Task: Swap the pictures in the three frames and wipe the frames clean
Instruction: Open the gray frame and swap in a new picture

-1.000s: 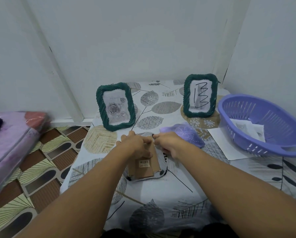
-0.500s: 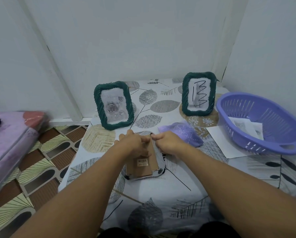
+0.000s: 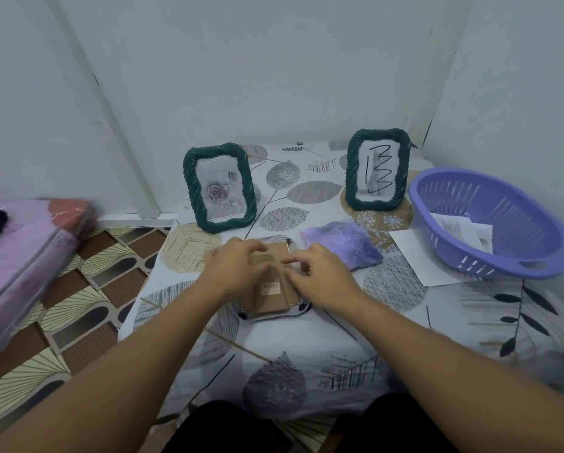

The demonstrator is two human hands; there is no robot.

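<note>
We see a third frame [image 3: 272,282] lying face down on the tabletop [image 3: 307,341], its brown cardboard back up, with a small label near the middle of that back. Both hands are on it. The left hand [image 3: 235,266] lies over the left part of the back, fingers [image 3: 257,248] bent and reaching toward the top edge; the right hand [image 3: 320,276] sits on the right part, its fingers [image 3: 293,260] curled down onto the cardboard. Both are blurred — we cannot tell whether either pinches a clip or tab, or only presses on the back.

Behind the hands, two green twisted-rim frames stand upright. The left green frame [image 3: 220,188] holds a grey picture of roses; the right green frame [image 3: 377,170] holds a white sheet with black scribbled lines. They stand well apart, toward the wall.

A purple cloth [image 3: 342,245] lies crumpled just beside the right hand, between the face-down frame and the right green frame. Further right a purple basket [image 3: 516,266] holds a few loose printed pictures [image 3: 467,232], and its near edge rests over a white sheet of paper [image 3: 414,253] on the leaf-patterned tablecloth.

To the left, off the tabletop, a purple-wrapped mattress [image 3: 22,256] lies on the patterned floor [image 3: 78,322].
</note>
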